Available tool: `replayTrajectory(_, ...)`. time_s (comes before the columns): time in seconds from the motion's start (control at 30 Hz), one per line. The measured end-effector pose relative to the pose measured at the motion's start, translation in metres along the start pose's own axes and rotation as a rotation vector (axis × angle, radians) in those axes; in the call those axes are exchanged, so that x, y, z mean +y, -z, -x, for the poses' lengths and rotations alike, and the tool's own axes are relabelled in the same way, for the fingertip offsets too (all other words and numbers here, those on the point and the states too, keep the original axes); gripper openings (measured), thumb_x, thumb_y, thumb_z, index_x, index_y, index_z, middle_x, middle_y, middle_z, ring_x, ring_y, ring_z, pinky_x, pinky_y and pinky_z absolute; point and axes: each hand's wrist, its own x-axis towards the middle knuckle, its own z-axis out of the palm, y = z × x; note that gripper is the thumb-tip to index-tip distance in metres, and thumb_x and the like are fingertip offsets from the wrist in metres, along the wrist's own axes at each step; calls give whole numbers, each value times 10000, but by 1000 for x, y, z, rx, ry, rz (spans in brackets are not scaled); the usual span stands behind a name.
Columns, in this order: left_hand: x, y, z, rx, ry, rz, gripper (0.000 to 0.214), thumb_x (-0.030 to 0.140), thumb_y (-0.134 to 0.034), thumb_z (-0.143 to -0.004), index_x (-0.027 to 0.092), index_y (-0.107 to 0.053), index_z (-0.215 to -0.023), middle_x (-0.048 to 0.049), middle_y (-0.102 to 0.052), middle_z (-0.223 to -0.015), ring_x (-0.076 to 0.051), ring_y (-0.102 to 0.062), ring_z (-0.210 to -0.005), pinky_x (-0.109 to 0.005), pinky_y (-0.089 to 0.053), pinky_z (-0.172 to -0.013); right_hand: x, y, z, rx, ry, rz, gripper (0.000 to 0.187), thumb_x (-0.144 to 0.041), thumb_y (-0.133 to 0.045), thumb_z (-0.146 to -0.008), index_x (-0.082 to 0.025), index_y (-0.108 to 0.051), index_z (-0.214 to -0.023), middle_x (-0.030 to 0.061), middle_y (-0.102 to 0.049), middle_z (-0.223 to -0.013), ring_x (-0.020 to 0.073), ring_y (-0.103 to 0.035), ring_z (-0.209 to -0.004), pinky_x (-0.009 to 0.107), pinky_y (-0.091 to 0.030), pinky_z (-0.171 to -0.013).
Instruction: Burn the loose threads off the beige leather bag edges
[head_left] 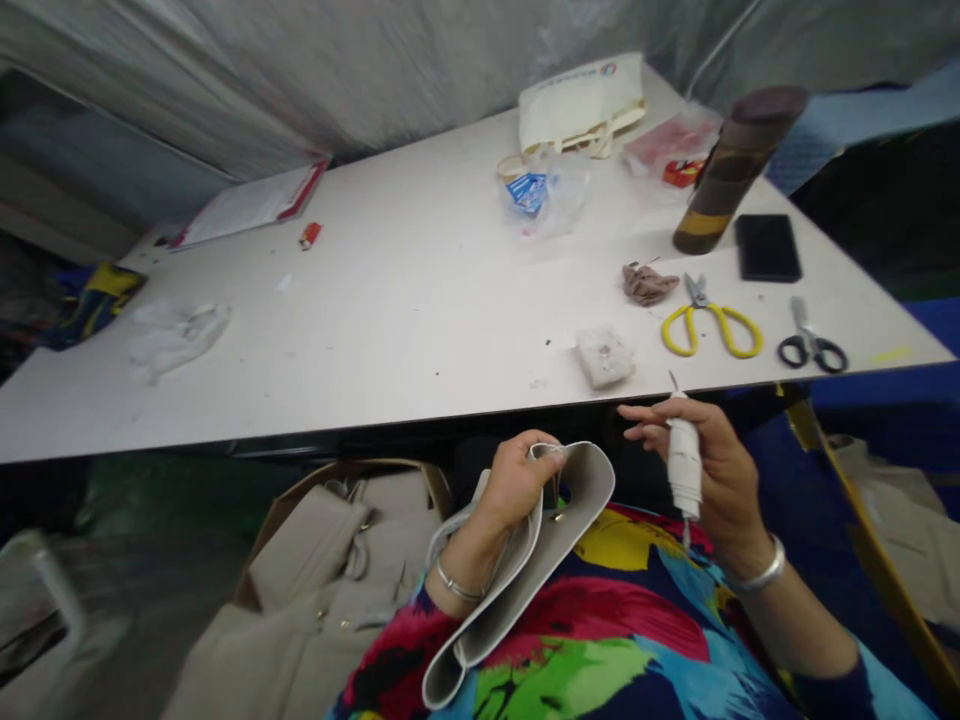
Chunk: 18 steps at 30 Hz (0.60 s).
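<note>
My left hand (521, 480) grips the upper edge of a light grey-beige bag (555, 545), which lies open and tilted across my lap. The bag's inside faces up, with a small metal fitting in it. Upright in my right hand (724, 470) is an awl-like tool (684, 455) with a white-wrapped handle. A thin metal point sticks out at its top, and another thin metal end shows below. The thumb and fingers close around the handle while the index finger stretches left. The two hands are apart, both just in front of the table edge.
On the white table (375, 290) lie yellow-handled scissors (711, 325), black-handled scissors (811, 345), a white block (604, 357), a crumpled brown cloth (649, 284), a black flat case (768, 248) and a tall bottle (739, 170). A carton (259, 560) of similar beige bags stands at lower left.
</note>
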Motion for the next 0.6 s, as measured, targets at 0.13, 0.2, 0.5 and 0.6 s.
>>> replayTrajectory(0.13, -7, -1, -1, 64, -12, 20, 151, 245, -789, -664, 150, -748, -775, -16, -657, -675, -144, -541, -644, -257, -421, -618, -6, -2, 2, 4, 12, -7, 226, -252, -732, -960, -274, -639, -1164, 60, -779, -1198, 209, -779, -885, 342, -620, -797)
replayTrajectory(0.2, -6, 3, -2, 105, -37, 28, 143, 227, -787, -661, 146, -746, -771, -14, -655, -670, -142, -535, -644, -258, -421, -625, -11, -4, 3, 13, 32, 6, 212, -266, -726, -967, -283, -636, -1159, 60, -784, -1181, 210, -777, -863, 336, -616, -760)
replayTrajectory(0.5, 76, 102, 48, 543, -242, -31, 334, 385, -824, -722, 160, -712, -942, 31, -638, -712, -118, -550, -604, -236, -441, -594, -31, -7, 3, 91, 75, 94, 211, -418, -644, -1030, -250, -655, -1157, 14, -770, -730, 190, -730, -575, 303, -615, -565)
replayTrajectory(0.6, 96, 132, 69, 818, -348, -194, 389, 436, -792, -773, 158, -716, -1034, 1, -680, -809, -140, -601, -649, -259, -492, -623, -34, -12, 4, 9, 69, 0, 223, -395, -631, -1035, -257, -659, -1208, 1, -744, -707, 168, -678, -509, 278, -592, -497)
